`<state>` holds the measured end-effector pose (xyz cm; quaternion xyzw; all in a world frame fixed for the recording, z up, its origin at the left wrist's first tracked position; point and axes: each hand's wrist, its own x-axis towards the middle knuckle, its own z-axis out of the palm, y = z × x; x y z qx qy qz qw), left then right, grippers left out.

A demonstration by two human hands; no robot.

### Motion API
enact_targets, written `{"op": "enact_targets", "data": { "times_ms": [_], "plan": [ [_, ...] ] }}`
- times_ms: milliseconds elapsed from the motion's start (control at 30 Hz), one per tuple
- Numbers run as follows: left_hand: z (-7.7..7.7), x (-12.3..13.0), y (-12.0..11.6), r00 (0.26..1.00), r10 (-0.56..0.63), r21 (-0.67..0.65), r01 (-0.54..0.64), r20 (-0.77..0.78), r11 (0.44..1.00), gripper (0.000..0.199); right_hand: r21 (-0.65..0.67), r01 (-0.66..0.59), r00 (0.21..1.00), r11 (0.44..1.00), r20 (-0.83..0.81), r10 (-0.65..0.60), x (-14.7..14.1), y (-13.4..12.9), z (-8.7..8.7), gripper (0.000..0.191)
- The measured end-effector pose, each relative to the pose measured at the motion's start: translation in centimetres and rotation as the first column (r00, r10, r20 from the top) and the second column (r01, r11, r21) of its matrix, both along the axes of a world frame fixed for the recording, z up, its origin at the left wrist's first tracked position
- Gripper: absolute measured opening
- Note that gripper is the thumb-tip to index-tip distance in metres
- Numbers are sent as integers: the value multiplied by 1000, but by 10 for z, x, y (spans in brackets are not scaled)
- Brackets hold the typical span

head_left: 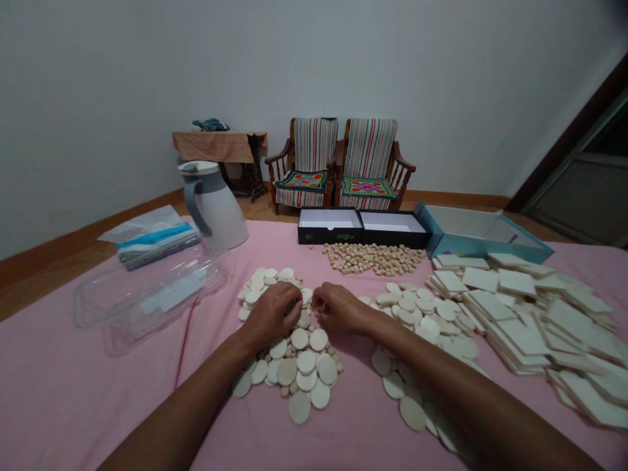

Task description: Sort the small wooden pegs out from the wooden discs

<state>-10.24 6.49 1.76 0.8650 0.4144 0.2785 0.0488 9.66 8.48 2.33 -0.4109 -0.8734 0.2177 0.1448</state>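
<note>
Noting from a standing position in the room: the person's left hand (269,318) and right hand (338,309) meet near the middle of a pink cloth (93,399), both bent inward with knuckles up and fingers curled rather than spread. The left hand sits on the upper part of a heap of pale wooden discs (299,353), partly closed, with a dark sliver (293,306) showing at its fingers; this may be a small held item, though the view is poor and a grip cannot be confirmed. The right hand lies just beside it, fingertips drawn together above the discs; whether it has hold of anything cannot be told. A second heap of discs (409,320) lies to the right, with small round wooden pieces (373,259) in a separate band beyond the hands and stacks of square pale tiles (520,314) further right. Each kind appears to be kept in its own group so that the pieces do not mix and stay within reach of both arms. Two open black boxes (363,226) and a teal box (483,229) stand along the far edge, a clear plastic tray (152,294) lies to the left, and a white jug (216,204) stands behind it.
</note>
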Motion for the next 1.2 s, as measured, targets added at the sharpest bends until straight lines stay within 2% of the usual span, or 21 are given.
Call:
{"op": "enact_targets", "data": {
  "times_ms": [133, 267, 367, 467, 533, 600, 667, 733, 833, 1033, 1133, 1200],
  "plan": [
    [1, 0, -1, 1000, 7, -5, -8, -3, 1000, 13, -1, -10, 1000, 1000, 19, 10, -5, -2, -9, 21],
    [3, 1, -1, 1000, 1, -5, -1, -8, 1000, 14, 1, 32, 996, 999, 86, -32, 4, 10, -9, 18],
    [2, 0, -1, 1000, -4, 4, 4, -10, 1000, 15, 90, 176, 980, 980, 73, -183, 15, 23, -2, 16],
    [1, 0, 0, 1000, -12, 10, 12, -6, 1000, 15, 196, 326, 945, 925, -97, -312, 24, 28, 9, 25],
    [-1, 0, 1, 1000, -13, 15, 13, 3, 1000, 15, 152, 277, 955, 949, -150, -255, 27, 21, 15, 27],
    [-2, 0, 1, 1000, -15, 20, 15, 10, 1000, 14, 30, 98, 986, 995, -140, -93, 27, 5, 20, 23],
    [-2, 0, 1, 1000, -13, 22, 13, 15, 1000, 13, -63, -85, 990, 994, -120, 77, 25, -15, 23, 24],
    [-2, 0, 1, 1000, -10, 21, 9, 18, 1000, 13, -80, -182, 981, 980, -86, 175, 23, -33, 26, 31],
    [-2, 0, 1, 1000, -14, 21, 14, 18, 1000, 13, -77, -213, 977, 974, -30, 212, 18, -49, 29, 37],
    [-4, 0, 1, 1000, -10, 26, 10, 2, 1000, 12, -40, -208, 978, 977, -15, 208, 12, -50, 26, 37],
    [-4, -1, 2, 1000, -7, 32, 7, 0, 999, 12, -17, -172, 985, 985, -34, 171, 23, -51, 33, 37],
    [-4, -1, 2, 1000, -11, 40, 11, 4, 999, 12, 4, -127, 991, 992, -31, 127, 42, -52, 43, 36]
  ]
}}
